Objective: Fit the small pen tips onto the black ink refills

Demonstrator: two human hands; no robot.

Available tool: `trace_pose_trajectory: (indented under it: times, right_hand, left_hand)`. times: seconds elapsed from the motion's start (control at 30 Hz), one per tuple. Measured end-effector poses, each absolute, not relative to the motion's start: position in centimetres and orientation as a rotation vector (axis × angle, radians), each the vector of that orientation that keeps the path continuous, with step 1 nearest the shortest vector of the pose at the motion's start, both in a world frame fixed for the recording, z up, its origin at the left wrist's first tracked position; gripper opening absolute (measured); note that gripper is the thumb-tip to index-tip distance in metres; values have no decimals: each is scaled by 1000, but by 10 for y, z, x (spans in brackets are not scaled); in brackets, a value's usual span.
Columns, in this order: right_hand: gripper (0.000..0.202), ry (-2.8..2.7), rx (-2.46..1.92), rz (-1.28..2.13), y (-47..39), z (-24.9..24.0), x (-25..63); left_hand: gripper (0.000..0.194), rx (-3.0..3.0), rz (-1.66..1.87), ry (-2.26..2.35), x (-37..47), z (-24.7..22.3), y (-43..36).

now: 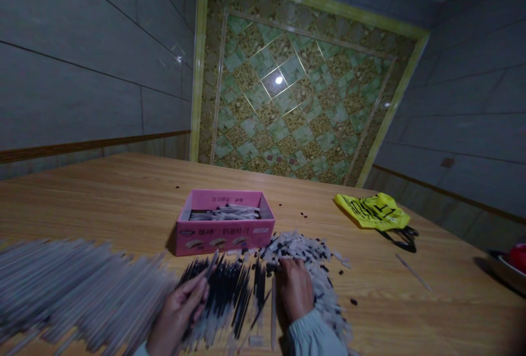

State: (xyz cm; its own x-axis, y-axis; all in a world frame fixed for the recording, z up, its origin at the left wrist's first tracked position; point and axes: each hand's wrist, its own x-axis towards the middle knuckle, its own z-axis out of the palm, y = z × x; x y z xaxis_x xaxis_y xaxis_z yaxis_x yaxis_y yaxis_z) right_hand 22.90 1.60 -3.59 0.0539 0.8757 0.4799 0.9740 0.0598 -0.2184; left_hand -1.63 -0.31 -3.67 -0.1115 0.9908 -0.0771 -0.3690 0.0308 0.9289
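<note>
My left hand is closed in a pinch around a slim, pen-like stick, which points up and away from me. Under and beside it lies a row of thin sticks with black upper parts and pale lower ends. My right hand has its fingers curled down at the left edge of a heap of small white and black pieces, perhaps caps. Whatever its fingertips grip is hidden. Just beyond both hands stands a pink open box, with finished-looking slim sticks inside.
A broad bundle of long translucent sticks covers the table's left front. To the right are a yellow bag with black handles, a single pale stick and part of a bowl holding something red. Tiled walls surround the wooden table.
</note>
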Motion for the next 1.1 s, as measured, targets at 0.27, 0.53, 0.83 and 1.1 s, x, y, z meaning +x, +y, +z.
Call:
trace_pose_trajectory:
  times: [0.27, 0.53, 0.83, 1.1]
  right_hand:
    - [25, -1869, -1885, -210, 16, -39, 223]
    - [29, -1247, -1322, 492, 14, -43, 204]
    - [38, -635, -787, 1401, 0, -40, 170]
    - [36, -736, -763, 1387, -4, -41, 166]
  left_hand:
    - [48, 1001, 1274, 1078, -25, -47, 3]
    - [49, 1229, 1206, 1142, -23, -48, 3]
    - [37, 1574, 1038, 1116, -20, -41, -1]
    - [35, 1772, 944, 1121, -20, -40, -4]
